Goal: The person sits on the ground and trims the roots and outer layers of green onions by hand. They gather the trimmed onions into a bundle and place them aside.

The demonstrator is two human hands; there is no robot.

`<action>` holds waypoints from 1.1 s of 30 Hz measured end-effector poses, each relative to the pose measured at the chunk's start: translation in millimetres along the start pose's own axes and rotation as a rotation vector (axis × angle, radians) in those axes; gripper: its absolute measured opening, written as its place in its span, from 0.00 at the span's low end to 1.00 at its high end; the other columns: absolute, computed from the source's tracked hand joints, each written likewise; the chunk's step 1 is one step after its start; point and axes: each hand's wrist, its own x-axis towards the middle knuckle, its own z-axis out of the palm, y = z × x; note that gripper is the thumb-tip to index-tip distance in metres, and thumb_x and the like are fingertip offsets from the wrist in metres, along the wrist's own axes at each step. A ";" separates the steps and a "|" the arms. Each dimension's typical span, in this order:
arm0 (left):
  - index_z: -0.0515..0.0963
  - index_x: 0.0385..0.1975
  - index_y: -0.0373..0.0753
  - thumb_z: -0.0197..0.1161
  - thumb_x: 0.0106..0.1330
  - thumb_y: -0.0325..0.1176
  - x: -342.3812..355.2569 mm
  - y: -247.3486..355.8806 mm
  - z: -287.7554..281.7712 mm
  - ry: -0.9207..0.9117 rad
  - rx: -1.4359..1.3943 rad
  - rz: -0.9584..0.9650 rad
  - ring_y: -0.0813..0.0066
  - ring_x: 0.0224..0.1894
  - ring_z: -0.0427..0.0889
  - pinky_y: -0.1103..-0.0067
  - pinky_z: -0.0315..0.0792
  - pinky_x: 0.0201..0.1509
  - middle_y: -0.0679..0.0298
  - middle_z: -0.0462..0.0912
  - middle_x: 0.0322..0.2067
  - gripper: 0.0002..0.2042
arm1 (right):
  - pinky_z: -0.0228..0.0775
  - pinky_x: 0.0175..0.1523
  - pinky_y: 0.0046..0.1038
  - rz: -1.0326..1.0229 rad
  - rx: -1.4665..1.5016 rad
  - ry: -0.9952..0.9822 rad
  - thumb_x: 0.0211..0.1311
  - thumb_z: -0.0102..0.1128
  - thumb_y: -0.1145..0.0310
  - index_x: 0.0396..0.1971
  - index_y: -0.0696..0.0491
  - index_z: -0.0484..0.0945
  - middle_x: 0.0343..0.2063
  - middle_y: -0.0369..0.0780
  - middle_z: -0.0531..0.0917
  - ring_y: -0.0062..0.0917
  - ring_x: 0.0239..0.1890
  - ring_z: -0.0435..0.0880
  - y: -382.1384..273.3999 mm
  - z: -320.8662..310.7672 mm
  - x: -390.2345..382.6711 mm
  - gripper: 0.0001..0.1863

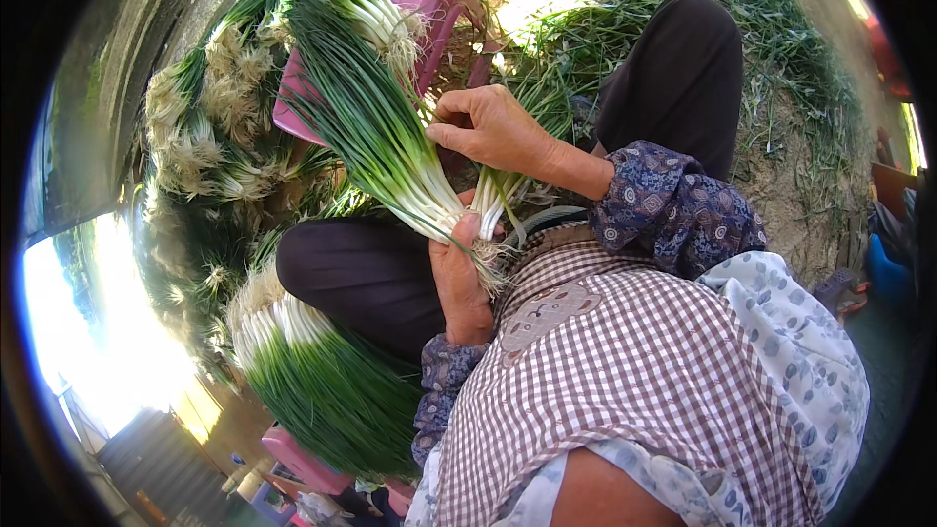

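My left hand (pixel 457 278) is closed round the white root ends of a bunch of spring onions (pixel 376 141). The long green leaves of that bunch run up and to the left, away from my lap. A few more white stalks (pixel 496 197) stand on the right of the grip, their leaves passing behind my right wrist. Thumb and forefinger of my right hand (pixel 503 132) come together in a pinch at the bunch's right edge, about halfway up. Whatever sits between those fingertips is too small to make out. Stringy roots (pixel 490 268) hang below the left thumb.
A pink plastic stool (pixel 429 15) beyond my knees bears another spring onion bunch (pixel 376 15). Piled bunches (pixel 210 127) with pale roots fill the left side; a large bundle (pixel 322 381) lies beside my left leg. Loose green leaves (pixel 781 63) cover the ground at the far right.
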 end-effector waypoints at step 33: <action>0.64 0.58 0.31 0.57 0.64 0.26 -15.3 1.7 -10.3 0.035 0.058 -0.002 0.74 0.43 0.77 0.79 0.75 0.44 0.58 0.74 0.52 0.22 | 0.62 0.23 0.16 0.597 0.392 -0.084 0.56 0.66 0.57 0.38 0.59 0.78 0.23 0.33 0.80 0.11 0.22 0.72 19.1 -21.2 -35.0 0.20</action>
